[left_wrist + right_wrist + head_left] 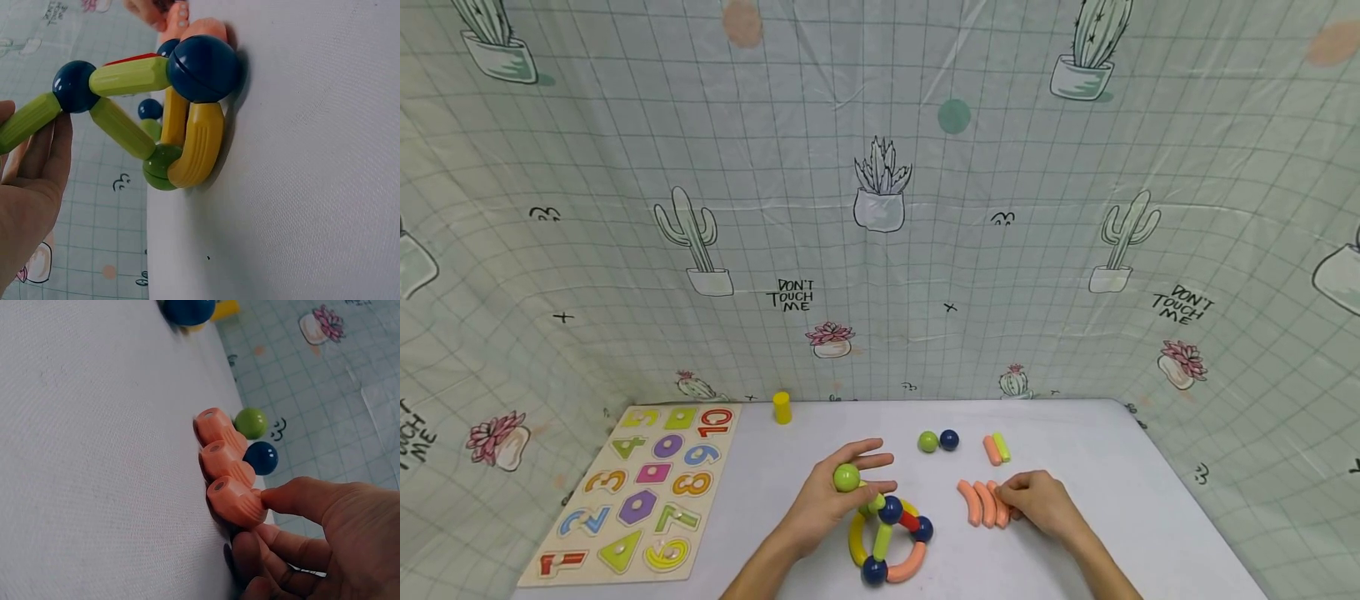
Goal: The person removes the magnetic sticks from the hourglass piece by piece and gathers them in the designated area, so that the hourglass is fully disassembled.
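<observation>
My left hand (820, 508) holds the light green rod (28, 122) that rises from the top blue ball (75, 86) of a ball-and-stick frame; a green ball (847, 477) tops that rod. The frame's base rests on the table, built of yellow curved sticks (203, 147), an orange curved stick (907, 563), a red stick (910, 521) and blue balls (875, 571). To its right, three orange curved sticks (972, 503) lie side by side. Thumb and fingers of my right hand (1041, 504) pinch the rightmost orange curved stick (236, 501).
A number-and-shape puzzle board (655, 473) lies at the left. Toward the back stand a yellow cylinder (782, 408), a loose green ball (928, 442) and a blue ball (950, 440). Short orange (992, 451) and green sticks (1002, 447) lie behind the curved ones. A patterned cloth (880, 275) hangs behind the table.
</observation>
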{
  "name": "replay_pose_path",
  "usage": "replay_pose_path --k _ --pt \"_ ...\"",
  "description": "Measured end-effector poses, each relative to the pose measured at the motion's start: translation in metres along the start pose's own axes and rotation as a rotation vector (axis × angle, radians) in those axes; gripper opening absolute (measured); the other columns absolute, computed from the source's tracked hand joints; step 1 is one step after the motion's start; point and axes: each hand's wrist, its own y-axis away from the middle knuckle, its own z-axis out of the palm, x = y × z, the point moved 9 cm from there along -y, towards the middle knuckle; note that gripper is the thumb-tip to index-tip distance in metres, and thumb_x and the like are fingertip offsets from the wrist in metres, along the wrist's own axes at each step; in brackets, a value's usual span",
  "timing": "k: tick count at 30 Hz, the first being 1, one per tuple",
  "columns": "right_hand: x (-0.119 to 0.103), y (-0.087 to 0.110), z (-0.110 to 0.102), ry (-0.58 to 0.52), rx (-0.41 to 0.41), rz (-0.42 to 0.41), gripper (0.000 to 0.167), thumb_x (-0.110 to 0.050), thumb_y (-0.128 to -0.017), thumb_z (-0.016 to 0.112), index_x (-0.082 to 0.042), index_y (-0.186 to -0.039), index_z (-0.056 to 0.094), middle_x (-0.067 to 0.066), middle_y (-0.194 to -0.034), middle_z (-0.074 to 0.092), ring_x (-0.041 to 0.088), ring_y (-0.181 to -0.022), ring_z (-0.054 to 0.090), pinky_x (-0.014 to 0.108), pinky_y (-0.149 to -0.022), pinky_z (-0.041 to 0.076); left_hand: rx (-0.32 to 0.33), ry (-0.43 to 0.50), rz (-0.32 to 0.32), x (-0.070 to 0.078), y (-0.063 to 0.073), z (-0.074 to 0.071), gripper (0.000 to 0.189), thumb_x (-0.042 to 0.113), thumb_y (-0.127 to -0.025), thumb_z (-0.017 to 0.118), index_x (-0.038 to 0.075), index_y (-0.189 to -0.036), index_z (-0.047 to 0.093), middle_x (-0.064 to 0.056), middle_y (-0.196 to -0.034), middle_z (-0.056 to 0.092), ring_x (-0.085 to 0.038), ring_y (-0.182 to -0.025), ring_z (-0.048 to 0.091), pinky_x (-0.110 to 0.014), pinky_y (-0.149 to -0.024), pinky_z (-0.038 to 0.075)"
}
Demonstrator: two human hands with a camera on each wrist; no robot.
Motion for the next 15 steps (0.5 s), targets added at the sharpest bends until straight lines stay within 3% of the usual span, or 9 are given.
replay_pose_path --k 15 --pt "0.0022 -0.0012 0.0004 -0.026 0.007 -0.005 0.019 -0.025 -0.091 0.072 -0.008 -0.097 0.075 -0.001 -0.076 0.066 0.014 -0.068 0.059 0.029 -0.058 0.048 0.030 -0.094 -0.025 0.0017 -0.0014 -0.0036 0.069 0.008 -0.096 0.067 0.023 -0.154 0.034 -0.013 -0.135 0.063 -0.027 -0.107 0.070 -0.028 -0.095 0.053"
